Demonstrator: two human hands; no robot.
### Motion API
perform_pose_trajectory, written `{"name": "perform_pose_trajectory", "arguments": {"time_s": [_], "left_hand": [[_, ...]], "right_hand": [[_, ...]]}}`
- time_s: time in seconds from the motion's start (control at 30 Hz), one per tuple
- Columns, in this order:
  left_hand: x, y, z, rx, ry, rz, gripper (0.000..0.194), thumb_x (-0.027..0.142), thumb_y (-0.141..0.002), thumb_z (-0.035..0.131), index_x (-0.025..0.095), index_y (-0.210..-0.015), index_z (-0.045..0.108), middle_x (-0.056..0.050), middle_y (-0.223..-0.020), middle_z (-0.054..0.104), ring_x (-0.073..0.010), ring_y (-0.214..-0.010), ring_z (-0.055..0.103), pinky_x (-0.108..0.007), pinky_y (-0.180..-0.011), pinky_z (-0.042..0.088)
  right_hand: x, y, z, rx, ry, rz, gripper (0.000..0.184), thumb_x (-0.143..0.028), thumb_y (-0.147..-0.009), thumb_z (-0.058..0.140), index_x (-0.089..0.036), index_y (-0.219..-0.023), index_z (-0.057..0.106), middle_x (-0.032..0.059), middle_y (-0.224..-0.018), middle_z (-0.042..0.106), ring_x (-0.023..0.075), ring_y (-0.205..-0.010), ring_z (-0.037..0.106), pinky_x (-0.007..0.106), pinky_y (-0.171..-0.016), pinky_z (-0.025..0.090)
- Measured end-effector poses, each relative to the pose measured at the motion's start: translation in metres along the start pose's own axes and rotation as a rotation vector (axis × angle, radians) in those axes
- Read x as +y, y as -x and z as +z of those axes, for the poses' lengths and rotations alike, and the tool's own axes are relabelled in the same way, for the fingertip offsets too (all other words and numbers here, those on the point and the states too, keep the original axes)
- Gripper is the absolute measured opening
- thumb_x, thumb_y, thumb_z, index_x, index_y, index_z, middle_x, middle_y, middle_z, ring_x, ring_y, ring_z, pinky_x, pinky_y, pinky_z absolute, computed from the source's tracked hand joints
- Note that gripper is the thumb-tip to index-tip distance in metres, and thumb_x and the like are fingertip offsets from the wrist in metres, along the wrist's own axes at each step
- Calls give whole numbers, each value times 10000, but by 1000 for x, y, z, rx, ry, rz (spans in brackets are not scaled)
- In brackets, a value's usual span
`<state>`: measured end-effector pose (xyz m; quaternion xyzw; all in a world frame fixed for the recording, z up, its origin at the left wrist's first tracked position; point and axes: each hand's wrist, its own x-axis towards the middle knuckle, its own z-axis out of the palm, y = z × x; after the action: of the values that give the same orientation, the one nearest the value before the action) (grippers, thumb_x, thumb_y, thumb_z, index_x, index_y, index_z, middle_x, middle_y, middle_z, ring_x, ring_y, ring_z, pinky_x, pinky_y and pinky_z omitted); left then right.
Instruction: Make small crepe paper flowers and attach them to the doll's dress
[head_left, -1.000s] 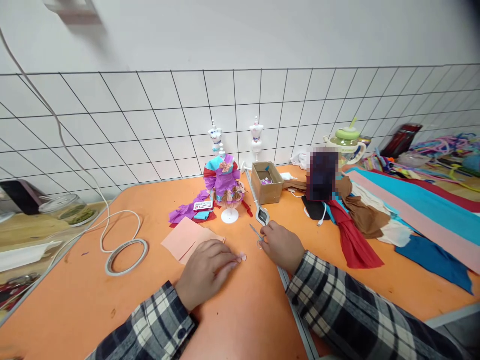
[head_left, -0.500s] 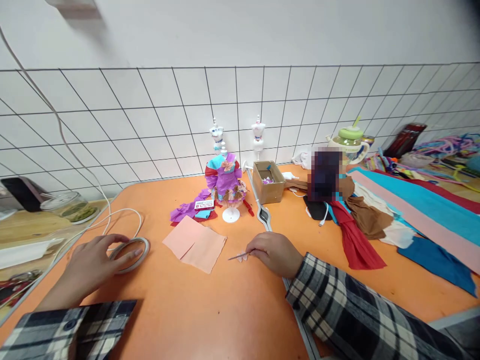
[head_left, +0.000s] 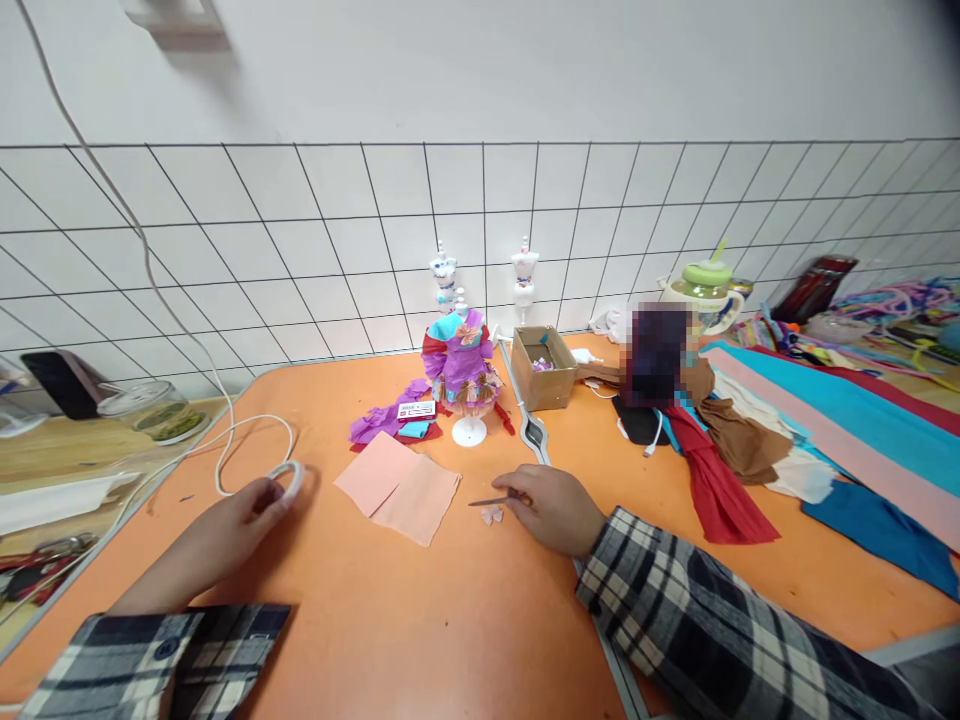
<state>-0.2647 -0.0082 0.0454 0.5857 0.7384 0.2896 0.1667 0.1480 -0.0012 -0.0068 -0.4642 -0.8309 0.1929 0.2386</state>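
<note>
Near the left side of the orange table, my left hand (head_left: 244, 520) grips a roll of white tape (head_left: 291, 482) between thumb and fingers, with the roll tipped up on edge. My right hand (head_left: 559, 507) closes around a slim, pointed metal tool (head_left: 491, 501); its handle is mostly hidden by the fingers. Just under the tool's tip lies a small pale pink bow-shaped piece (head_left: 492, 515). Between my hands rest two overlapping sheets of pink crepe paper (head_left: 416, 495). Behind them stands a small dress form (head_left: 463, 370) in a purple and blue paper dress.
A small cardboard box (head_left: 544, 370) stands beyond my right hand. Two white dress forms (head_left: 523, 275) are against the tiled wall. Coloured crepe paper (head_left: 720, 480) spreads across the right side, near a lidded jug (head_left: 701, 290). A white cable (head_left: 225, 410) loops at the left.
My left hand has closed on the tape roll and tilted it up off the table. The pointed tool has risen slightly away from the pink bow-shaped piece. The view has shifted slightly.
</note>
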Motion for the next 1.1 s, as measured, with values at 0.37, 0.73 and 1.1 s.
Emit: {"name": "perform_pose_trajectory", "arguments": {"time_s": [0.37,0.73,1.1], "left_hand": [[44,23,35,88,451,50,439,539,-889,479,205,-1167,542,-26,-956,675,-203,-957,607,-352,-956,428],[86,70,86,-214,245,660,459,289,-949,415,239,-1401,360,-114,-1100,698,-248,-1033,639,-400,-917,488],[123,81,126,-287,-69,1116,472,27,-838,382,209,-1251,518,-87,-942,675,-216,-871,601,-395,-859,462]], "right_hand": [[-2,2,7,9,-38,78,281,-187,-834,552,-239,-1068,698,40,-1061,630,148,-893,612,268,-807,460],[-23,7,-6,363,-302,-75,354,-230,-848,542,-233,-1201,576,55,-1015,625,177,-882,580,301,-783,483],[-26,12,-6,457,-472,-137,331,-343,-934,427,-227,-1223,541,68,-1043,628,160,-794,563,282,-691,480]]}}
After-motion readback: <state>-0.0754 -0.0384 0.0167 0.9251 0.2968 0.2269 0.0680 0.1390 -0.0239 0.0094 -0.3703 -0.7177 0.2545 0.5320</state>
